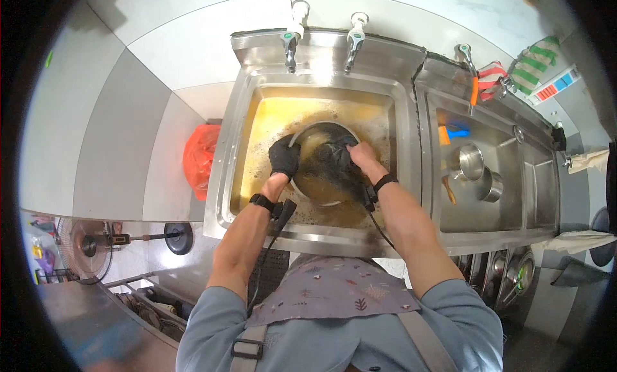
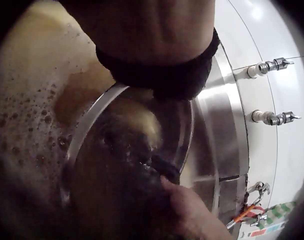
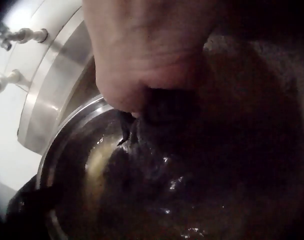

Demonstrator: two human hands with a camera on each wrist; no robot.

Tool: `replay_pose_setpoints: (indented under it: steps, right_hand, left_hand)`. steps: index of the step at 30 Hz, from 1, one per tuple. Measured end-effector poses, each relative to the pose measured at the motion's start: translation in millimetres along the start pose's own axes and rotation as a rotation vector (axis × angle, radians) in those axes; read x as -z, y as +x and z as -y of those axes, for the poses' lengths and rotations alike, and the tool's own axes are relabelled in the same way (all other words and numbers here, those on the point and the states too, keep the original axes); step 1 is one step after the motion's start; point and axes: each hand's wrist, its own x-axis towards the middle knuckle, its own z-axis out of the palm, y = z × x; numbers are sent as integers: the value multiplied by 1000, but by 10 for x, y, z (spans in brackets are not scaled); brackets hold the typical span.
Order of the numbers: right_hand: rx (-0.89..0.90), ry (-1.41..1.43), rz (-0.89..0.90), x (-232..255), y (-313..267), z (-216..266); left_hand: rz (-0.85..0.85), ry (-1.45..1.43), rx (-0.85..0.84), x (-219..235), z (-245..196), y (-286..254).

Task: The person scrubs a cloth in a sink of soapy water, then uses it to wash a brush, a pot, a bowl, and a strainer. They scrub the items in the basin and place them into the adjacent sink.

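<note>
A wide round metal pot [image 2: 85,122] sits in soapy, yellowish water in the left sink basin. My left hand [image 1: 284,157], in a black glove, grips the pot's rim on its left side. Bare, my right hand [image 1: 364,155] pinches a dark, wet, cloth-like thing [image 1: 337,155] inside the pot, close to the right rim. In the right wrist view that dark thing glistens below the hand, and its exact kind is hard to make out. Murky liquid fills part of the pot. The left wrist view shows the right hand [image 2: 188,205] with its thumb against the dark thing.
Two taps [image 1: 290,47] stand over the left basin [image 1: 406,160]. To the right, another basin holds two small metal pots [image 1: 471,162], a wooden-handled brush [image 1: 448,189] and a blue and orange tool [image 1: 455,133]. A red plastic bag [image 1: 200,157] lies left of the sink.
</note>
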Motion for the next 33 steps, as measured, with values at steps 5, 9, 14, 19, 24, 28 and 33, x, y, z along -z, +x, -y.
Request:
replay_pose_setpoints:
  steps: [5,9,14,19,24,28,33]
  right_hand:
    - [-158,457,205,-292,90,-371]
    - [-260,287,205,-328,45,-262]
    - [24,17,-108,-126,254,-284]
    - [408,-368,-203,383,-128,221]
    - [704,-619,-159,471,-461,627]
    - [953,-759,-74,326,-490,694]
    - [937,-680,-359,353,-343,315]
  left_hand:
    - [-110,-161,82,-155,227,96]
    - [-213,-381,137,-219,169,32]
    - [-84,-283,186,-99,439,62]
    - [114,94,48,-35,389,340]
    - [486,451,-271,-139,169,668]
    - [811,514,-432,20,-105,583]
    - [693,348,-292,32,43,361]
